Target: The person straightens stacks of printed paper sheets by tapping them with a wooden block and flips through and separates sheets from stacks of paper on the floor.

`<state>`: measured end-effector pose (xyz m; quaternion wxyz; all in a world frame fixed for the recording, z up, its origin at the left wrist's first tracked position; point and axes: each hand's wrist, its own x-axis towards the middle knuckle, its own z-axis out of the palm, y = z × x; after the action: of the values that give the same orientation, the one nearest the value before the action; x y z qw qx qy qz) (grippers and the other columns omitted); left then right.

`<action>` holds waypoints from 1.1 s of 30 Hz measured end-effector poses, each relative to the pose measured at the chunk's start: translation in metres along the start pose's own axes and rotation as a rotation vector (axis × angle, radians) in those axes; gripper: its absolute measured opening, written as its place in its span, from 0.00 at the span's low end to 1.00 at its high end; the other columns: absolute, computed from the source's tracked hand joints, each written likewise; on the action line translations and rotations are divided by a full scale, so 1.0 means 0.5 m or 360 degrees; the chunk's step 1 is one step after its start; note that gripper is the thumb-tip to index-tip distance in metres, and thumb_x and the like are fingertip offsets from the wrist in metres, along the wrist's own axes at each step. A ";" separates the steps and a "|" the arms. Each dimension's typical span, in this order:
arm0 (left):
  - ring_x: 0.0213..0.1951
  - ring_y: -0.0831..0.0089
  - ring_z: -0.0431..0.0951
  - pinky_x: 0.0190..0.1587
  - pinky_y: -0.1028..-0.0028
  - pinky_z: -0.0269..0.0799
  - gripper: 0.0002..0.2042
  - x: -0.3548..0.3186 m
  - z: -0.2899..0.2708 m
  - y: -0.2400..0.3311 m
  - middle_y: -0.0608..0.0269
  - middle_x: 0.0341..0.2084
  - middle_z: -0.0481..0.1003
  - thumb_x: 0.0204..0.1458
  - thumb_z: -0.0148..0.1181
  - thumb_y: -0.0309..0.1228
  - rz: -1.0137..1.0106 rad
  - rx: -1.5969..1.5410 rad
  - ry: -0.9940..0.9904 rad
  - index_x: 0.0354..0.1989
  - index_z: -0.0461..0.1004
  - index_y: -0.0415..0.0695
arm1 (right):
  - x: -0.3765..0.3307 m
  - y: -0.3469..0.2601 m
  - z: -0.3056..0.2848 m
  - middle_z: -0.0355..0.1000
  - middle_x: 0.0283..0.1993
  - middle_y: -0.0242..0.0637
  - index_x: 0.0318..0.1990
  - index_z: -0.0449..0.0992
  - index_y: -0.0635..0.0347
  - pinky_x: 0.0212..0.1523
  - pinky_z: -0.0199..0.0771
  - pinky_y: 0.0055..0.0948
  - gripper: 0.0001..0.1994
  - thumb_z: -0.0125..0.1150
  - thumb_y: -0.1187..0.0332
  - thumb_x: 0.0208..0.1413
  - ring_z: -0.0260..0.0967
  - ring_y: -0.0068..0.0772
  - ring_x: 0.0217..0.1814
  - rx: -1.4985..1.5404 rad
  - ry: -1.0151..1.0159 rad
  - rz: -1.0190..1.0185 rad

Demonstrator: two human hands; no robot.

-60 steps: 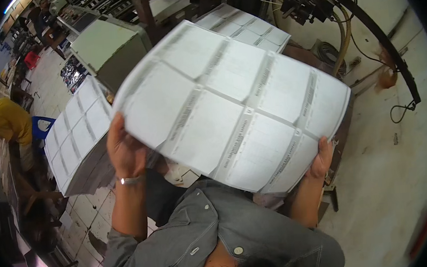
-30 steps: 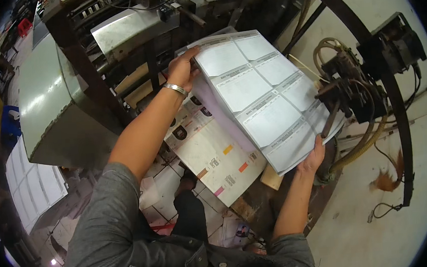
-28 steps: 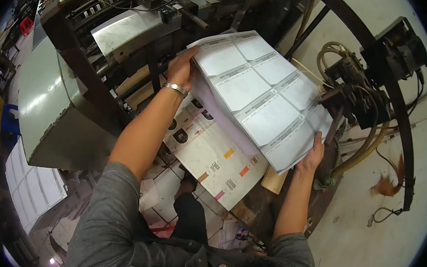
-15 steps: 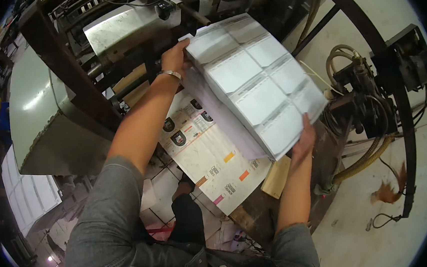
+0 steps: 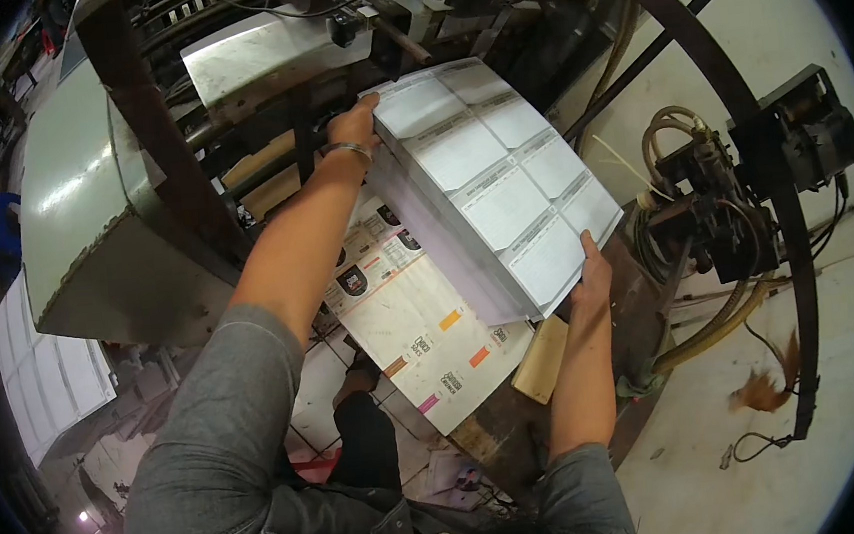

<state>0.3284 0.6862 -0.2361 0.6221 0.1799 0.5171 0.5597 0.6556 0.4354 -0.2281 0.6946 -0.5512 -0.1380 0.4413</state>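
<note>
Both hands' grip tilts paper stack, long axis upper-left to lower-right.

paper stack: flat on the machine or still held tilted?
Tilted and held. The paper stack slopes, with the left hand on its far corner and the right hand under its near edge.

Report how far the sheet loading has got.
Done: the stack of printed sheets is up at the machine. In hand: left hand grips its far corner, right hand its near edge. Left: it is not yet released; more sheets sit at left.
</note>
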 end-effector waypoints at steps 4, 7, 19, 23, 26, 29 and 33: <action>0.23 0.74 0.74 0.20 0.75 0.67 0.16 0.003 -0.005 -0.003 0.64 0.28 0.74 0.43 0.65 0.34 -0.0002 0.0036 0.0105 0.38 0.72 0.37 | 0.000 0.006 -0.003 0.71 0.47 0.49 0.50 0.66 0.77 0.42 0.76 0.36 0.21 0.58 0.66 0.55 0.73 0.42 0.43 -0.0080 0.0090 0.0013; 0.23 0.75 0.74 0.19 0.75 0.63 0.16 0.001 -0.004 -0.002 0.65 0.28 0.74 0.42 0.66 0.34 -0.0015 -0.0135 0.0119 0.37 0.72 0.39 | -0.012 0.000 0.021 0.71 0.47 0.50 0.50 0.65 0.77 0.41 0.77 0.35 0.22 0.58 0.65 0.55 0.73 0.42 0.43 -0.0148 0.0106 0.0010; 0.41 0.64 0.73 0.45 0.64 0.68 0.27 -0.034 -0.025 -0.002 0.55 0.42 0.71 0.41 0.67 0.35 -0.0084 -0.0150 0.0122 0.49 0.66 0.35 | -0.050 -0.003 0.052 0.71 0.47 0.48 0.51 0.65 0.77 0.41 0.75 0.35 0.24 0.57 0.63 0.54 0.73 0.41 0.42 -0.0441 0.0195 0.0107; 0.40 0.65 0.74 0.44 0.64 0.68 0.25 -0.023 -0.003 0.006 0.56 0.42 0.72 0.42 0.67 0.34 -0.0114 -0.0135 0.0185 0.48 0.67 0.36 | -0.038 -0.017 0.033 0.70 0.48 0.48 0.51 0.65 0.77 0.45 0.73 0.35 0.24 0.58 0.63 0.54 0.72 0.41 0.45 -0.0425 0.0116 0.0088; 0.41 0.65 0.73 0.45 0.63 0.68 0.24 -0.013 -0.006 0.013 0.58 0.42 0.72 0.43 0.66 0.33 -0.0105 -0.0257 0.0020 0.48 0.68 0.37 | -0.028 -0.011 0.035 0.70 0.48 0.48 0.51 0.65 0.77 0.45 0.73 0.35 0.25 0.59 0.63 0.53 0.71 0.41 0.45 -0.0352 0.0052 -0.0031; 0.40 0.64 0.73 0.45 0.63 0.68 0.23 -0.063 0.004 -0.003 0.59 0.42 0.72 0.45 0.64 0.36 -0.0077 -0.0377 0.0121 0.48 0.69 0.38 | -0.032 -0.021 0.012 0.70 0.48 0.48 0.51 0.65 0.78 0.45 0.73 0.35 0.24 0.59 0.64 0.53 0.71 0.42 0.45 -0.0314 0.0124 -0.0006; 0.48 0.63 0.69 0.50 0.64 0.64 0.25 -0.146 -0.007 -0.036 0.56 0.48 0.70 0.46 0.60 0.40 0.0221 0.0009 0.0105 0.50 0.67 0.36 | -0.058 -0.024 0.019 0.70 0.48 0.48 0.51 0.65 0.78 0.45 0.73 0.36 0.24 0.58 0.65 0.54 0.71 0.42 0.46 -0.0312 0.0127 -0.0021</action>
<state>0.3462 0.6150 -0.2199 0.5638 0.1986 0.5253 0.6057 0.6379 0.4194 -0.2052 0.6452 -0.6327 -0.1565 0.3988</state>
